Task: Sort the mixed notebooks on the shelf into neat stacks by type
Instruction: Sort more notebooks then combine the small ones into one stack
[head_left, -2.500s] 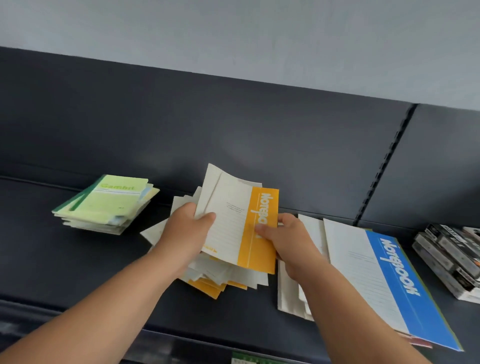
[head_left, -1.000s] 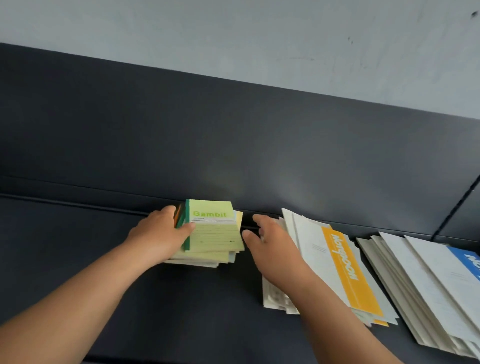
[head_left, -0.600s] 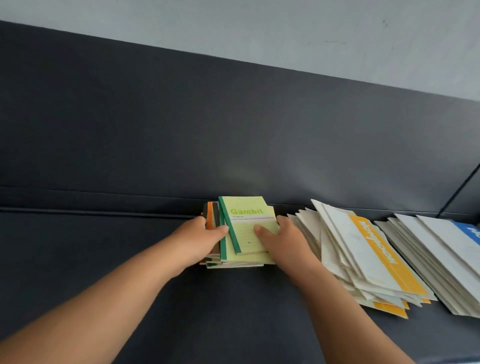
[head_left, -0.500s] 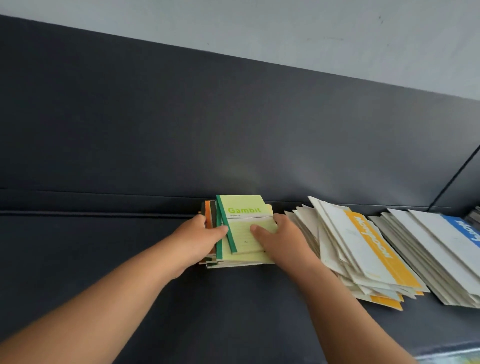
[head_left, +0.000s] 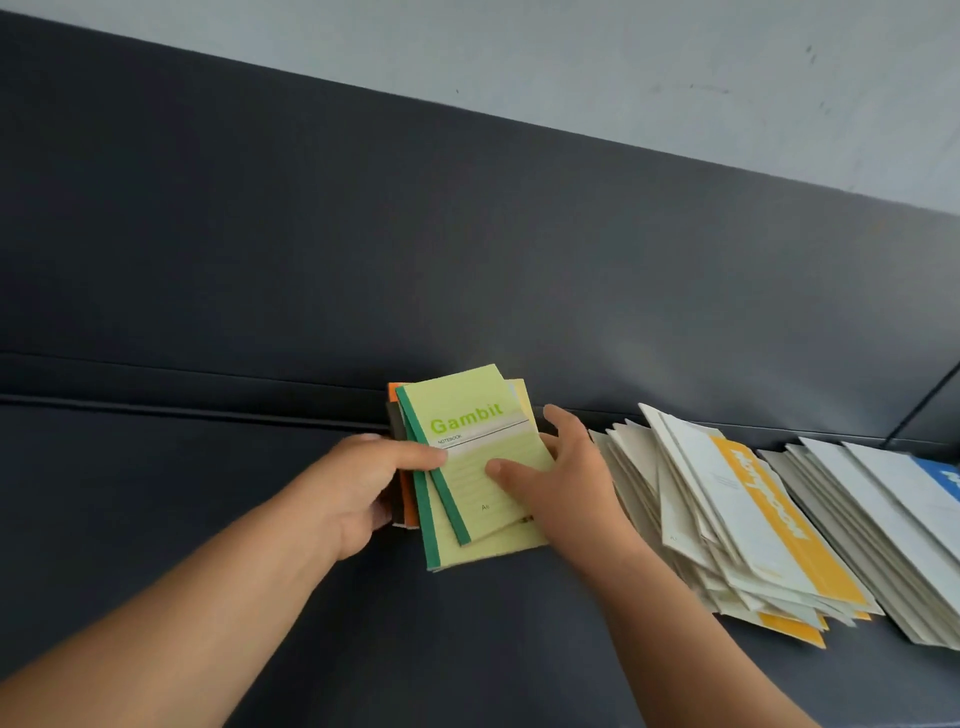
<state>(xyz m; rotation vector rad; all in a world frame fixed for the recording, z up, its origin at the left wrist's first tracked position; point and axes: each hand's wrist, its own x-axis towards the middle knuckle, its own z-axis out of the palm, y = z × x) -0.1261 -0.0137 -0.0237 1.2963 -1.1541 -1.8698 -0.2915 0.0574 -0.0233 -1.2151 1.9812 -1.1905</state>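
Head view, shelf contents:

1. Gambit stack (head_left: 483, 540): small notebooks with pale green covers and dark green spines, lying flat on the shelf (head_left: 182, 519), far end close to the back panel (head_left: 363, 249). The top notebook (head_left: 467, 410) is turned slightly clockwise against those beneath, so 2 green spines show side by side. Orange and dark spines stick out along the stack's left side, and a pale yellow corner shows at the far right. The cover reads "Gambit", "NOTEBOOK" and "A6".

2. Left hand (head_left: 358, 488): clamped on the left side of the Gambit stack, thumb laid across the top green spine, the other fingers curled down the stack's left edge.

3. Right hand (head_left: 563, 483): holding the right side of the same stack, thumb pressed flat on the top cover, forefinger running along the right edge toward the back panel. The remaining fingers are hidden. The 2 hands sit apart, with the stack between them.

4. Orange stack (head_left: 753, 519): larger white notebooks with an orange band, loosely fanned, just right of the right hand.

5. Blue stack (head_left: 893, 499): similar white notebooks, a blue band showing on the top one, at the right frame edge, beside the orange stack.

6. Wall (head_left: 623, 62): pale grey, above the back panel.
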